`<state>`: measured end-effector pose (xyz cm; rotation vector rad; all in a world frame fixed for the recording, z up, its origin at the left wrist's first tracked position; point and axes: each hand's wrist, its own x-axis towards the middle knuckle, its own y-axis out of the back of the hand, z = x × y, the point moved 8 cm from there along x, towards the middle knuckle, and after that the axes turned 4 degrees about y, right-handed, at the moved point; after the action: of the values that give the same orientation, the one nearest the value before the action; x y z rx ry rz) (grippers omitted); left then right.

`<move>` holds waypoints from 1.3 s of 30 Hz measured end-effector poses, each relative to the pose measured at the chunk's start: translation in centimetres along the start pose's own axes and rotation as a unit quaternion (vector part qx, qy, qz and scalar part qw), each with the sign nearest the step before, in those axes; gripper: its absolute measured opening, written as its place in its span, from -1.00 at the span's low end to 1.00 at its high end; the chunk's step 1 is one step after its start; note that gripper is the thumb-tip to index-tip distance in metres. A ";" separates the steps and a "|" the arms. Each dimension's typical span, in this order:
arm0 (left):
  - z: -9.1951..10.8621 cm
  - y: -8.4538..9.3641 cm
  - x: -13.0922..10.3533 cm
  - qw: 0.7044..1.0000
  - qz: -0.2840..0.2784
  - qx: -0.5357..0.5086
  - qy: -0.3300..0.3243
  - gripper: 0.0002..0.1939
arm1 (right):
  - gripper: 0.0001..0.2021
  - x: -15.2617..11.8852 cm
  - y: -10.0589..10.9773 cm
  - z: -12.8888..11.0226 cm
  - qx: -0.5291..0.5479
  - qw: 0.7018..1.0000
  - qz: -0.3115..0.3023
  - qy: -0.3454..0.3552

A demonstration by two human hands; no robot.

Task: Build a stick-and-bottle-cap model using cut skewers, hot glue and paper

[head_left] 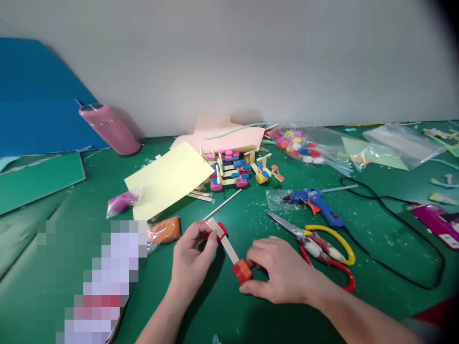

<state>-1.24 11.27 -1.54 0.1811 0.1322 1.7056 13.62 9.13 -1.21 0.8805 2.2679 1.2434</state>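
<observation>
A small toy car of pale wooden sticks (231,249) lies slantwise between my hands, with a red and orange block-like piece (242,271) at its near end and a red piece (222,229) at its far end. My left hand (193,253) pinches the far end of the sticks between thumb and finger. Around the near red and orange end curl the thumb and fingers of my right hand (279,267). Beyond my left hand, a thin loose stick (223,204) lies on the green table (161,296).
Several finished stick cars (231,174) stand at the back beside yellow paper (168,181). To the right lie scissors (322,246), a blue glue gun (315,203) with a black cord, and a bag of coloured caps (299,145). A pink bottle (111,129) leans back left.
</observation>
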 end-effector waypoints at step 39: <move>0.2 1.2 -0.1 0.999 0.024 -0.027 0.025 -0.94 | -0.80 -8.1 10.2 11.0 -0.079 0.888 0.381 -0.244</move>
<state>-2.32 11.00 -1.12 0.1024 0.1191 1.7611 29.49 14.18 2.17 1.8732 1.4194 1.2629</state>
